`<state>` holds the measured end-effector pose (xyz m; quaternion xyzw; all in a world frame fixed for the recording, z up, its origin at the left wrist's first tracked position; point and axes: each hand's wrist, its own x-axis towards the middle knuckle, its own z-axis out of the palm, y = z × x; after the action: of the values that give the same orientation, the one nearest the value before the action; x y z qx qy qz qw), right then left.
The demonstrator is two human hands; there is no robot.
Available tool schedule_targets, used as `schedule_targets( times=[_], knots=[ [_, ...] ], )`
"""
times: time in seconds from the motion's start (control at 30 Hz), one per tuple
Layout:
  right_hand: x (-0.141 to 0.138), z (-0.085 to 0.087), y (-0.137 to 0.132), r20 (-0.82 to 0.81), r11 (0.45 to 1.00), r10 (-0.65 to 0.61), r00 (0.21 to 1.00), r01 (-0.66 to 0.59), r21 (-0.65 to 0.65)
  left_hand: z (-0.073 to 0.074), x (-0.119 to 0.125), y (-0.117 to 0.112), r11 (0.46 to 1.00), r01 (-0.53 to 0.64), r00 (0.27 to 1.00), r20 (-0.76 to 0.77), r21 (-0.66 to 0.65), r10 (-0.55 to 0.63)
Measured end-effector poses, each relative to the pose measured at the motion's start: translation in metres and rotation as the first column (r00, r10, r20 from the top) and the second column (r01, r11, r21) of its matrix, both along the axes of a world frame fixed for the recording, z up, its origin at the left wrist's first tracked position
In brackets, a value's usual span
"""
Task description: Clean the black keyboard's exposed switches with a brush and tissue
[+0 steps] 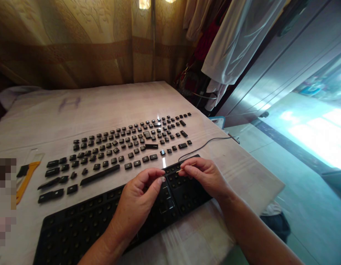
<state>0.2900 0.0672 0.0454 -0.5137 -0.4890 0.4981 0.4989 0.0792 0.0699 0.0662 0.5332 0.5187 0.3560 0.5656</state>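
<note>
A black keyboard (104,201) with its keycaps off lies at the table's front, tilted across my view. Over its right half, my left hand (139,197) pinches a small whitish bit (163,179) between thumb and fingertips; its exact kind is unclear. Close by on the right, my right hand (202,175) is closed on a thin pale stick (181,169), which points toward the left fingertips. Behind the keyboard, many loose black keycaps (127,140) sit in rows like the key layout. A long space bar keycap (100,175) lies among them.
A yellow-handled tool (28,180) rests on the table's left side, next to a blurred patch. The keyboard's cable (203,142) runs to the right table edge. Patterned curtains (90,44) hang behind the table, and clothes (231,48) hang at the right.
</note>
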Motion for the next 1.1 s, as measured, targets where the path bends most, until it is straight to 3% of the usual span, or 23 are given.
schedule_targets(
  times=[0.2,0.3,0.37,0.57,0.67,0.87,1.1],
  knots=[
    [-0.018,0.02,-0.007,0.094,0.995,0.067,0.993,-0.073,0.066,-0.002,-0.021,-0.007,0.999,-0.027,0.999,-0.044,-0.017,0.027],
    [-0.037,0.023,-0.013,0.118,0.981,0.105,0.987,-0.122,0.15,-0.004,-0.028,-0.011,0.998,-0.039,0.999,-0.036,-0.055,0.037],
    [-0.051,0.02,-0.017,0.183,0.965,0.066,0.981,-0.11,0.239,-0.005,-0.031,-0.013,0.994,-0.052,0.999,-0.005,-0.097,0.052],
    [-0.083,0.011,-0.024,0.417,0.798,-0.115,0.902,-0.166,0.579,-0.008,-0.035,-0.025,0.984,-0.053,0.99,0.117,-0.173,0.074],
    [-0.091,0.01,-0.029,0.447,0.773,-0.146,0.882,-0.18,0.609,-0.01,-0.035,-0.03,0.978,-0.07,0.982,0.157,-0.198,0.102],
    [-0.098,0.009,-0.038,0.453,0.796,-0.182,0.873,-0.139,0.589,-0.015,-0.037,-0.034,0.973,-0.065,0.966,0.231,-0.22,0.117],
    [-0.094,0.01,-0.034,0.581,0.754,-0.247,0.775,-0.222,0.618,-0.016,-0.04,-0.035,0.981,-0.042,0.988,0.136,-0.189,0.068]
  ],
)
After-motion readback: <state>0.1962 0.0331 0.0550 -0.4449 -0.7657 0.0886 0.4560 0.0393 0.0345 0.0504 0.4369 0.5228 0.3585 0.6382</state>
